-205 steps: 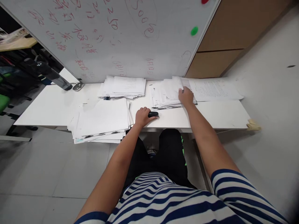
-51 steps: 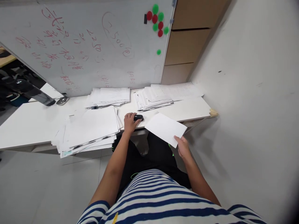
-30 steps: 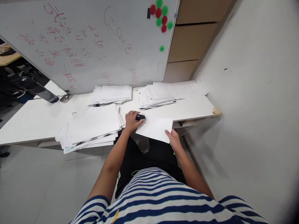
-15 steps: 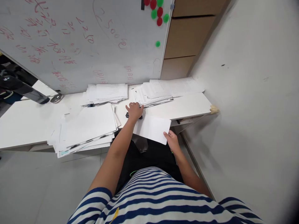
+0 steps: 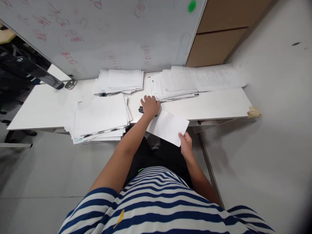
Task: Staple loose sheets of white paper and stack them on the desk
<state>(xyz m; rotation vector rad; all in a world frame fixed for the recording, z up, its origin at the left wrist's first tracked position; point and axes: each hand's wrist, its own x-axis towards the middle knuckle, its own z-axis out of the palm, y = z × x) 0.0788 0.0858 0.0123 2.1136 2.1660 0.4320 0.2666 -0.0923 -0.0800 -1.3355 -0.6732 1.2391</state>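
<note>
My left hand (image 5: 150,105) lies over a black stapler (image 5: 140,110) on the desk, its palm covering most of it and its fingers bent over the far side. A few white sheets of paper (image 5: 168,127) run from beside the stapler out over the desk's front edge. At their right end, my right hand (image 5: 186,144) pinches the sheets near the corner, thumb on top. The sheets' left corner is hidden by my left hand and the stapler, so I cannot tell whether it sits in the stapler's jaw.
Loose paper stacks lie at the front left (image 5: 102,115), back left (image 5: 122,79) and back right (image 5: 177,83) of the white desk (image 5: 219,104). A whiteboard (image 5: 117,35) stands behind. A dark bottle (image 5: 46,76) lies far left beside a round metallic object (image 5: 70,84). Brown boxes (image 5: 216,45) meet the wall.
The camera view has shifted, so the desk sits higher in the picture. The sheets slope down to the right a little more. Both hands keep their holds.
</note>
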